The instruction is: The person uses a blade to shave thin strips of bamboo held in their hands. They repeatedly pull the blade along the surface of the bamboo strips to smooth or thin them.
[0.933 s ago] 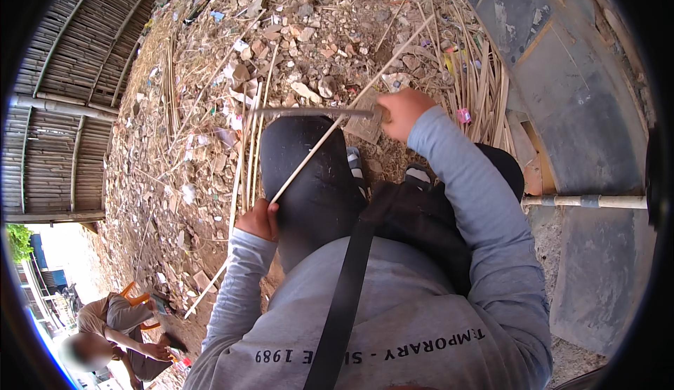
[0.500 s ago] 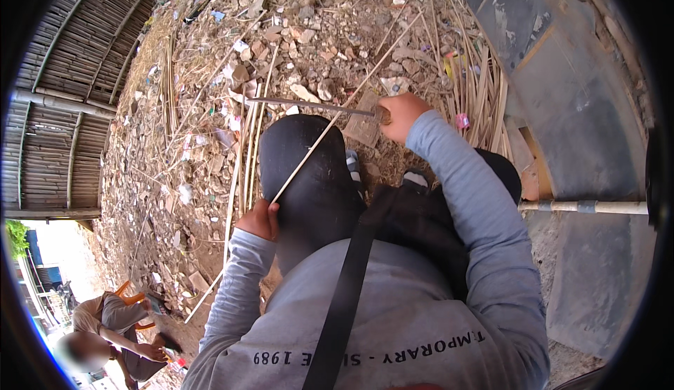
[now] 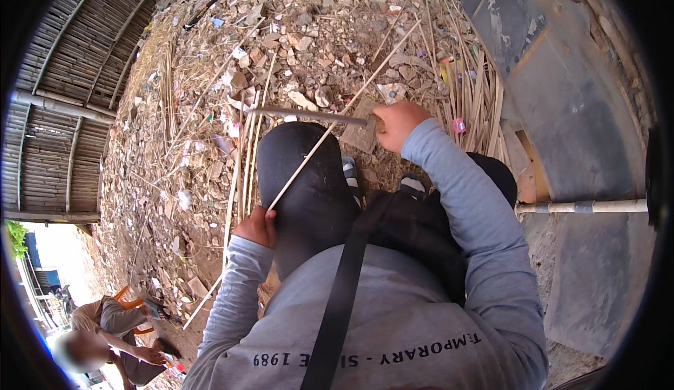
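Note:
My left hand [image 3: 257,227], beside my left thigh, is closed on the near end of a long, thin bamboo strip [image 3: 307,158]. The strip slants away to the upper right, over my left knee and above the ground. My right hand [image 3: 403,124] is wrapped round the handle of a long-bladed knife [image 3: 291,113], most of that handle hidden by the fingers. Pointing left, the blade crosses the strip just beyond my left knee. Whether its edge touches the strip I cannot tell. A flat brown slab [image 3: 361,139] lies on the ground below my right hand.
Several pale strips [image 3: 254,137] lie left of my knee, and a bundle of split pieces [image 3: 484,102] lies to the right. Stones and litter cover the ground. Dark sheets [image 3: 562,109] line the right; a bamboo wall [image 3: 63,151] stands left. Another person [image 3: 119,323] sits lower left.
My right hand and the knife have come slightly nearer to me and a little left, the blade still across the strip. My left hand keeps its hold, nearly unmoved.

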Tool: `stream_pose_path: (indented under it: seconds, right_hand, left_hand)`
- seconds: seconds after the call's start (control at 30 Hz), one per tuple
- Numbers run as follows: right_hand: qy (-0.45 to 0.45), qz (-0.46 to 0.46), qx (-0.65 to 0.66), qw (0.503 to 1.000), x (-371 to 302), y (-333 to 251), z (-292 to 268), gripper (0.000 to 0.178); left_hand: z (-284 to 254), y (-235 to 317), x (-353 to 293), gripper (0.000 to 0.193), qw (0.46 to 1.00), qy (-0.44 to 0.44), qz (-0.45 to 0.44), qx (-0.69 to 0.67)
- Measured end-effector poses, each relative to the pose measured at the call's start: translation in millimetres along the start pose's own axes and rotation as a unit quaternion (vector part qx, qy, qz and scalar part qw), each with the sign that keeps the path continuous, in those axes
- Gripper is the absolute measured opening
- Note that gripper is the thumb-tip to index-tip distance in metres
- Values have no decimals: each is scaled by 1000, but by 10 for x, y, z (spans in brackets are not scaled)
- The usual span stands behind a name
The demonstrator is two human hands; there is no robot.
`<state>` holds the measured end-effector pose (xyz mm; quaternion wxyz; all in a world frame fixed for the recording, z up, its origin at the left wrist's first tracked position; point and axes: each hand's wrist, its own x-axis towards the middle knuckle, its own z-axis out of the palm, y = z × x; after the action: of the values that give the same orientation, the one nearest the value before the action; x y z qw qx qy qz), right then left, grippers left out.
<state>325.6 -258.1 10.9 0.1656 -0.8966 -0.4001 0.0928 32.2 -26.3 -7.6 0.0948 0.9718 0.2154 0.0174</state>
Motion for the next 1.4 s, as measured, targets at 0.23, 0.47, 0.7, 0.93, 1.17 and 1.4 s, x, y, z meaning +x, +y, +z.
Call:
stream_pose_path:
  seconds: [0.23, 0.47, 0.7, 0.93, 1.17, 1.4]
  right_hand:
    - [60, 65, 70, 994, 150, 258, 141, 26]
    - [56, 53, 63, 995, 119, 291, 166, 33]
    - [5, -3, 17, 1000, 34, 75, 57, 33]
    - [95, 38, 53, 993, 66, 458, 33, 29]
    - [-3, -45, 12, 999, -115, 305, -189, 24]
    - [30, -71, 23, 997, -79, 19, -78, 20]
  left_hand:
    - [-1, -16, 38, 30, 999, 6, 11, -38]
    - [-27, 21, 75, 29, 999, 14, 25, -31]
    - [-79, -3, 1, 29, 1000, 10, 17, -16]
    - [-180, -17, -69, 25, 999, 6, 4, -36]
    - [-143, -415, -528, 19, 998, 3, 16, -61]
    - [-23, -403, -583, 28, 997, -22, -38, -63]
